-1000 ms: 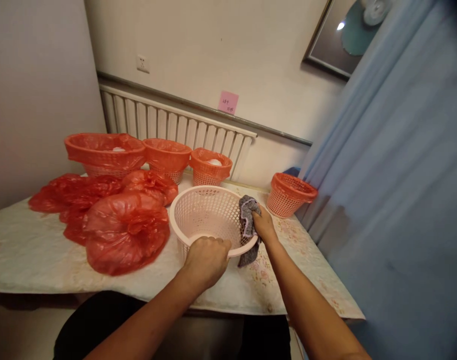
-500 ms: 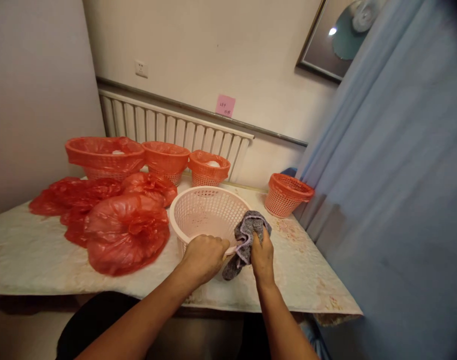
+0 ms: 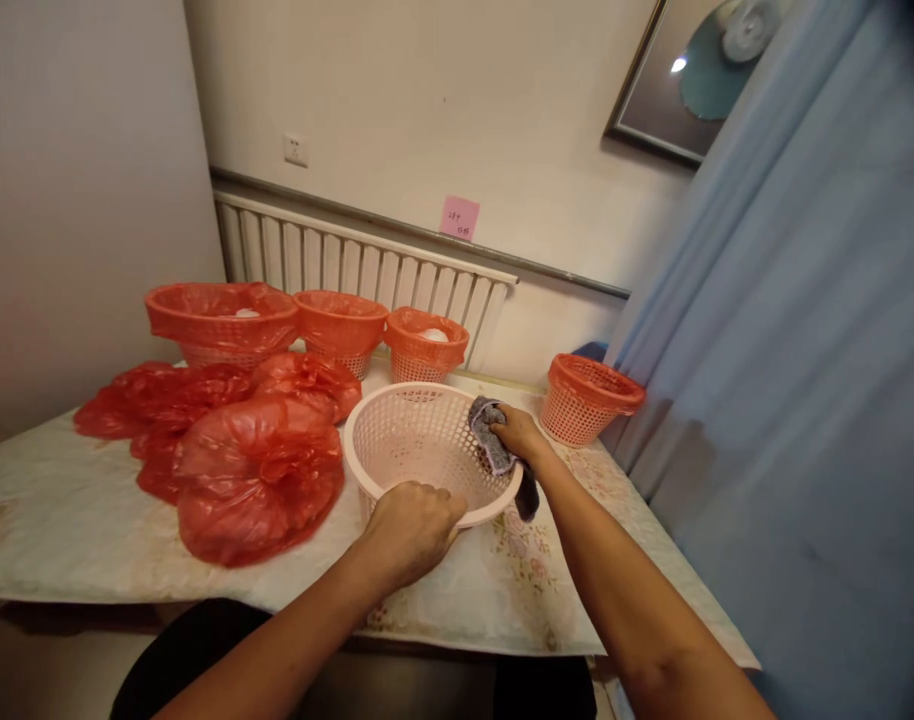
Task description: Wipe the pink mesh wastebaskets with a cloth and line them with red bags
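Your left hand (image 3: 416, 530) clamps the pink basket's (image 3: 427, 392) near rim | your right hand (image 3: 518, 436) pinches the grey cloth (image 3: 494, 432) over its right rim!

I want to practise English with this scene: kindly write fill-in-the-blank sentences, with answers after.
The person's ____ hand holds the grey cloth against the unlined basket.
Beyond it, ____ red-lined baskets stand in a row before the radiator.
The paper note is coloured ____.
The loose red bags lie to the ____ of the unlined basket.

Missing words: right; three; pink; left
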`<state>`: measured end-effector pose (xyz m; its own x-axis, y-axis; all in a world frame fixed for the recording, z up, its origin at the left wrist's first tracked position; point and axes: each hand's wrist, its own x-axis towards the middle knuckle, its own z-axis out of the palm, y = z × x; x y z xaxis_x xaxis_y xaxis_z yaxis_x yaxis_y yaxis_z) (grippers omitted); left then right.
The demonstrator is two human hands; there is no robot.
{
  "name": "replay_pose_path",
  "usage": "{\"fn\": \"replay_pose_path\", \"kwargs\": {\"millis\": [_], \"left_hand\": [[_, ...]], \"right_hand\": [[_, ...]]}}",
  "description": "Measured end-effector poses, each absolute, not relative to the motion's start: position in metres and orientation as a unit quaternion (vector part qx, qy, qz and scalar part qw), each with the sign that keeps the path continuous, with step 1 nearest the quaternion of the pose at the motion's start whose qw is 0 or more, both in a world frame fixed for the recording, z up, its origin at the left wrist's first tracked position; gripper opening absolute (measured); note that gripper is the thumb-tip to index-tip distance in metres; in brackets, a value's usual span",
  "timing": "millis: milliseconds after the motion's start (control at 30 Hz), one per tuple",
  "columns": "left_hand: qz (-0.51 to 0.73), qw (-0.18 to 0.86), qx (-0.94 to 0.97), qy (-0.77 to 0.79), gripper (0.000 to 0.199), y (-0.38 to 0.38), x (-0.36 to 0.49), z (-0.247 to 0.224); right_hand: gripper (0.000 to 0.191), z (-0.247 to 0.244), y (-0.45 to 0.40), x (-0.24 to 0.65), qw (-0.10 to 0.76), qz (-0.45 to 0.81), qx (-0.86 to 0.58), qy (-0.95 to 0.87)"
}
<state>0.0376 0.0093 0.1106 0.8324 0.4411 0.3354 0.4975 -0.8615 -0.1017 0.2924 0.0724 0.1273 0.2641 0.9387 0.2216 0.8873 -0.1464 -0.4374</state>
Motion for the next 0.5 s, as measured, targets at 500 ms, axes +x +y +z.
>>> {"fn": "replay_pose_path", "kwargs": {"millis": [500], "left_hand": [[-0.193, 0.122, -0.953, -0.200, 0.013, 0.059, -0.020, 0.115]], "right_hand": [[0.025, 0.118, 0.039, 0.292, 0.452, 0.182, -0.714, -0.503]]}}
